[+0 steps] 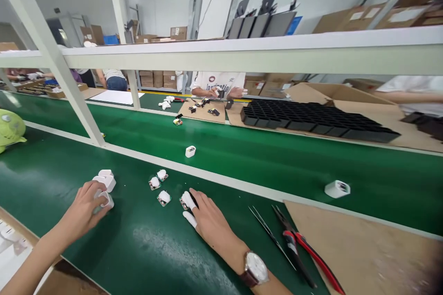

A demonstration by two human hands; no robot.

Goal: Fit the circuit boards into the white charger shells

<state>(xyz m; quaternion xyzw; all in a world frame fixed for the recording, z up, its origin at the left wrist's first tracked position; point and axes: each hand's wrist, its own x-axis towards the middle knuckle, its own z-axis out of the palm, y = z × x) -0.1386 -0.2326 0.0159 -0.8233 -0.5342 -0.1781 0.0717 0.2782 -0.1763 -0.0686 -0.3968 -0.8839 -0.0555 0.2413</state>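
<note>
Left hand (86, 207) gripping white shell (104, 200); right hand (204, 216) pinching small board (185, 200). Beside shell: three boards (159, 186) unfitted, two shells (105, 179) waiting.

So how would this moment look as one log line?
left hand: on white casing | right hand: touching small part | pliers: idle on green mat

The left hand (85, 209) gripped a white housing (104, 199) beside two more (105, 178); the right hand (207, 221), fingertips capped white, touched a small part (185, 200) on the green mat (138, 244); pliers (304, 246) lay nearby.
</note>
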